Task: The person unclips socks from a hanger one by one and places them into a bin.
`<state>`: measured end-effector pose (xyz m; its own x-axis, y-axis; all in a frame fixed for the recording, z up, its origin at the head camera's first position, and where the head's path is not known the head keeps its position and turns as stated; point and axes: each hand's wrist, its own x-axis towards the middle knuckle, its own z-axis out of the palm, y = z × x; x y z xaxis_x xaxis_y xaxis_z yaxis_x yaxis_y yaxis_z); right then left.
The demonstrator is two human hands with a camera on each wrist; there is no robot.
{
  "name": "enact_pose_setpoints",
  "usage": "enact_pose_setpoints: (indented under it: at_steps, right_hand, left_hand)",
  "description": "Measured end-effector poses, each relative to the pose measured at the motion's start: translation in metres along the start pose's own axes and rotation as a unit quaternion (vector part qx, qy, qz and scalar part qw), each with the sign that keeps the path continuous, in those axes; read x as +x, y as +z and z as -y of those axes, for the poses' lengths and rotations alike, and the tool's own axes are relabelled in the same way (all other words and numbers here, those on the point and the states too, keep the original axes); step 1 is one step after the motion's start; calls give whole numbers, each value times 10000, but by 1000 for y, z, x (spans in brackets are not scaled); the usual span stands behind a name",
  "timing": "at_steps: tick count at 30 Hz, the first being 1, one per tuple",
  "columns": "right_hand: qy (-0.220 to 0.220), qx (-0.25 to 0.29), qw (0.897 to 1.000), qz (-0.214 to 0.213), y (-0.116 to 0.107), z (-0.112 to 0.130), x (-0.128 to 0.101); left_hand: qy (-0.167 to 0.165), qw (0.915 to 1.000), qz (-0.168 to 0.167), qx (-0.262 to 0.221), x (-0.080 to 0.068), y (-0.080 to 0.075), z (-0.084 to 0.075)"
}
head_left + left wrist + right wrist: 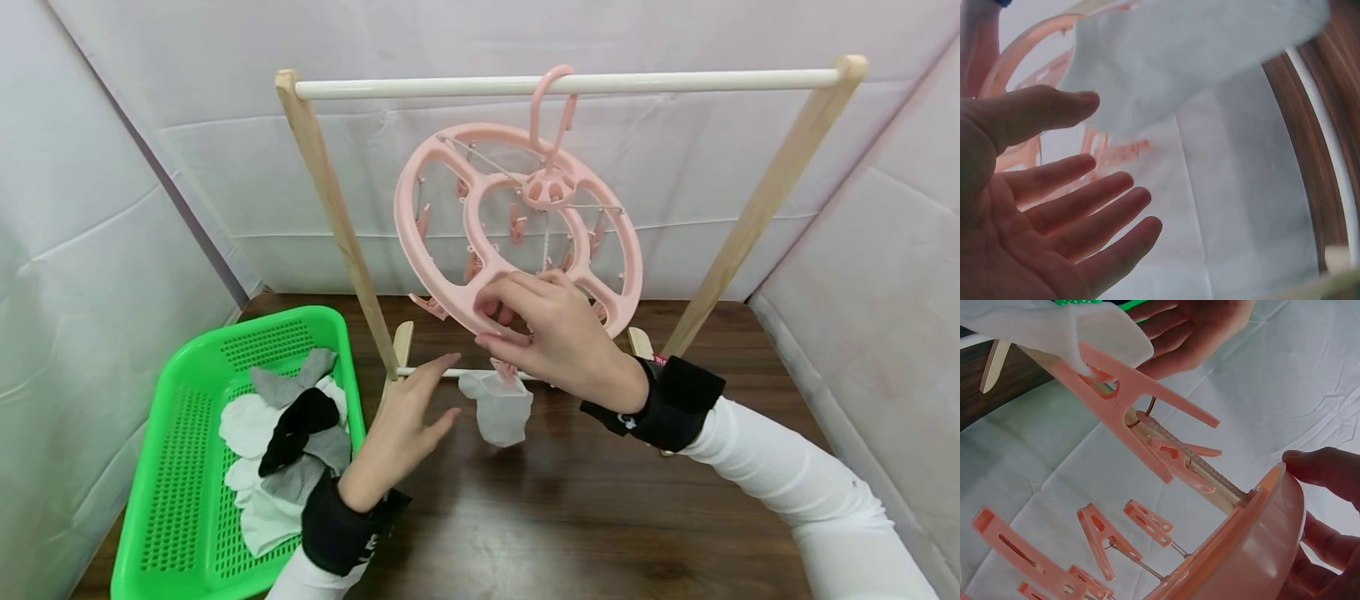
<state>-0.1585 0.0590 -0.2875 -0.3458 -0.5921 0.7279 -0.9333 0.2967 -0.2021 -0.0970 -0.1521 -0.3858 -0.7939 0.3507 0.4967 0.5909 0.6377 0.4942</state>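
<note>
A pink round clip hanger point(450, 250) hangs by its hook from the white rail point(675, 82) of a wooden rack, tilted towards me. My right hand point(543, 329) grips its lower rim point(1254, 550), thumb on top. A white sock point(498, 408) hangs from a pink clip point(1122, 406) at that rim. My left hand point(405, 425) is just left of the sock, fingers straight and spread point(1079, 212), holding nothing, apart from the white sock point(1191, 56).
A green plastic basket point(187, 500) at the left holds white, grey and black socks point(292, 442). The rack's wooden legs point(337, 217) stand on a dark wooden table point(570, 517). White cloth walls close in on all sides. Several free clips point(1104, 540) dangle under the hanger.
</note>
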Motion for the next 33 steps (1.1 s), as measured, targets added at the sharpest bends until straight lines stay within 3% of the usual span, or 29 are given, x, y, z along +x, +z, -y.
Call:
enact_pose_setpoints:
  at_steps: [6, 10, 14, 20, 28, 33]
  right_hand:
    - [28, 42, 10000, -7, 3, 3, -2]
    - [18, 35, 10000, -14, 4, 5, -3]
    - [48, 55, 10000, -43, 2, 5, -5]
    - [206, 278, 9991, -250, -2, 4, -15]
    - [173, 471, 9947, -902, -20, 18, -39]
    - [301, 828, 9943, -597, -21, 28, -61]
  left_hand:
    - [-306, 9959, 168, -830, 11, 23, 5]
    - [-715, 9854, 383, -1497, 11, 37, 10]
    - [-840, 9763, 258, -1977, 12, 49, 14]
    - [-605, 9807, -94, -1858, 16, 60, 18]
    - [-657, 9856, -280, -1535, 15, 60, 19]
    - [-655, 9868, -394, -1430, 12, 60, 22]
